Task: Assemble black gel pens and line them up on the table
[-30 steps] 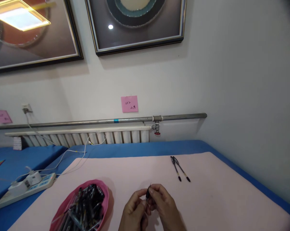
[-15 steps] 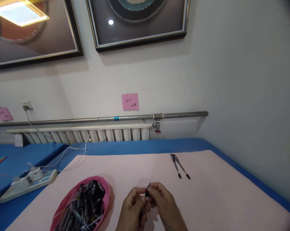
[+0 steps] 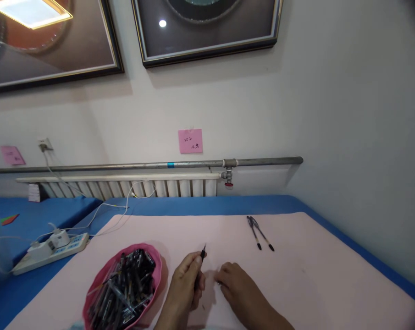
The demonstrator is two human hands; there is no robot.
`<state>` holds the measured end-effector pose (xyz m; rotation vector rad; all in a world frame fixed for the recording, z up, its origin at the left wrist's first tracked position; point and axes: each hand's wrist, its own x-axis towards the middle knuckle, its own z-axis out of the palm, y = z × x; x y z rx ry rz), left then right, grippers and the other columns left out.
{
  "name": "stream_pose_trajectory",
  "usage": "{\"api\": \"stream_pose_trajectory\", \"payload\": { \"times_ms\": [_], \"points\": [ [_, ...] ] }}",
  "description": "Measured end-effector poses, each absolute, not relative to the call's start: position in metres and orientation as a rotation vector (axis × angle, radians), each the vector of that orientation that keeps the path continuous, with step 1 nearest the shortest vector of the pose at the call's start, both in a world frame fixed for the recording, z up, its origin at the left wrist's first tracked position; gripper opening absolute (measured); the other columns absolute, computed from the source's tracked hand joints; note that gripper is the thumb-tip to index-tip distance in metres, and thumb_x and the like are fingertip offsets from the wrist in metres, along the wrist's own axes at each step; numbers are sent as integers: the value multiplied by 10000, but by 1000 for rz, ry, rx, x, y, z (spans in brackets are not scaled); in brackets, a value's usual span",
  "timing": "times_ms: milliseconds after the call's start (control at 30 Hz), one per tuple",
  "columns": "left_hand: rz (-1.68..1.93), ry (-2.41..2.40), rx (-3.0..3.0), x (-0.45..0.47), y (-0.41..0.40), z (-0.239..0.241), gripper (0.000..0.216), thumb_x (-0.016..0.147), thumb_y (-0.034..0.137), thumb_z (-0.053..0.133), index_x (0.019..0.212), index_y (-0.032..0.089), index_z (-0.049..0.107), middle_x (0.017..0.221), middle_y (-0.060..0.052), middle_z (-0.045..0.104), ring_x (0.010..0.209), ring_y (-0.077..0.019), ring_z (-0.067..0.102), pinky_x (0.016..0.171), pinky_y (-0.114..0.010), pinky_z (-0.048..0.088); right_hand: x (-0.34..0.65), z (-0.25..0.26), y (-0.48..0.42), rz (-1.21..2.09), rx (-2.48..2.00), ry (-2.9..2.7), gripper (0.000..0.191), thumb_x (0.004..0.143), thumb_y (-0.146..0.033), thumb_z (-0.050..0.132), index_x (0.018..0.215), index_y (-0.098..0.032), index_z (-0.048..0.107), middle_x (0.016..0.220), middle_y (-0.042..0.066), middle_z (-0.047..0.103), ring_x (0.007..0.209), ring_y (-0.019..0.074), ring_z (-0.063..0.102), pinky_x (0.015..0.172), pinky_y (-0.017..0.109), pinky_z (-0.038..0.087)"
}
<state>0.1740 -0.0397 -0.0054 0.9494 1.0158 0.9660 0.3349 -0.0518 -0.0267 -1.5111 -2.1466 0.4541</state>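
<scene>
A black pen (image 3: pixel 202 255) with its thin tip bare is gripped in my left hand (image 3: pixel 185 282), pointing up and away. Much of the pen's barrel is hidden by the fingers. My right hand (image 3: pixel 236 288) is apart from it, low over the pink sheet, with curled fingers. Something small may be at its fingertips, but I cannot make it out. Left of my hands stands a pink basket (image 3: pixel 160 275) filled with black and clear pen parts (image 3: pixel 128 284). Two capped pens (image 3: pixel 253 233) lie side by side on the sheet, beyond my right hand.
A pink sheet (image 3: pixel 313 275) covers the blue table (image 3: pixel 207 206). At the left, a power strip (image 3: pixel 52 254) with white plugs and cables lies along the edge. Behind the table are a white radiator (image 3: pixel 173 187) and a metal pipe (image 3: pixel 262 162) with a valve.
My hands were together at a small black piece; now they are apart. The right hand has moved right and turned palm down. The pen's tip now shows above my left hand.
</scene>
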Motion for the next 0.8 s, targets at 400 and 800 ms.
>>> {"api": "stream_pose_trajectory", "payload": {
  "times_ms": [400,800],
  "points": [
    [812,997,949,176,-45,2,602,642,631,582,1045,190,510,448,110,432,270,-19,203,329,-198,36,330,-39,-42,485,-1605,-1885,331,801,-61,389,975,-144,658,969,133,643,912,252,581,821,370,429],
    [857,882,943,186,-44,-25,380,709,504,625,890,171,600,463,87,401,373,-33,255,408,-198,110,316,1,-47,1306,-929,-655,281,612,-309,728,841,-153,679,629,3,614,557,119,515,574,251,411]
  ]
}}
